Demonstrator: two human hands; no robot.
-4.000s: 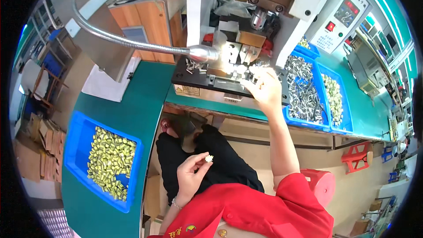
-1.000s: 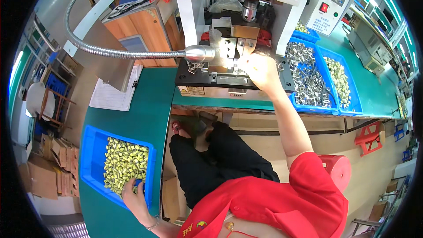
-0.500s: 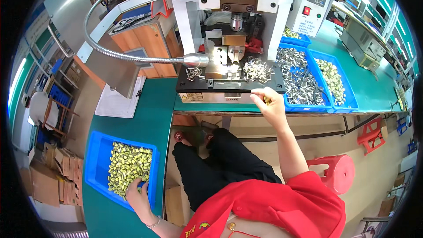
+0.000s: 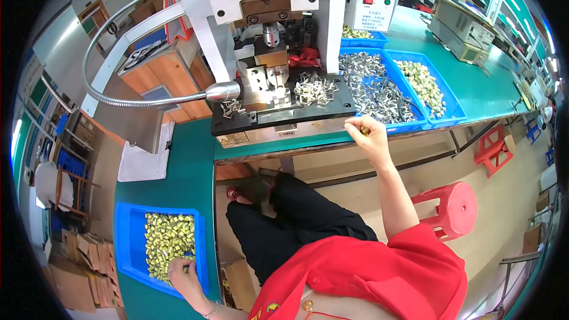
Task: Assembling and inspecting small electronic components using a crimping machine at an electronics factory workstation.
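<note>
My right hand [image 4: 372, 140] is closed in front of the press's front right corner, with a small yellow-green piece [image 4: 365, 131] showing between its fingers. At the lower left, my left hand [image 4: 186, 281] reaches over the near side of a blue bin [image 4: 131, 243]. Its fingers are curled at the pile of small yellow-green block-like pieces [image 4: 169, 237], and a piece seems to sit between thumb and fingers. The press [image 4: 284, 120] has a black base with small bent metal clips [image 4: 315, 89] heaped right of its die. A smaller heap of clips [image 4: 232, 108] lies at the left.
Right of the press, one blue tray [image 4: 418, 120] holds bent metal clips and another [image 4: 453, 106] holds yellow-green pieces. A flexible metal lamp [image 4: 222, 91] arches across the press's left side. White papers [image 4: 145, 163] lie on the green table. A red stool [image 4: 459, 210] stands at the right.
The view has shifted, so the press and trays sit further left in it. My right hand stays closed near the press's right corner, and my left hand stays at the bin.
</note>
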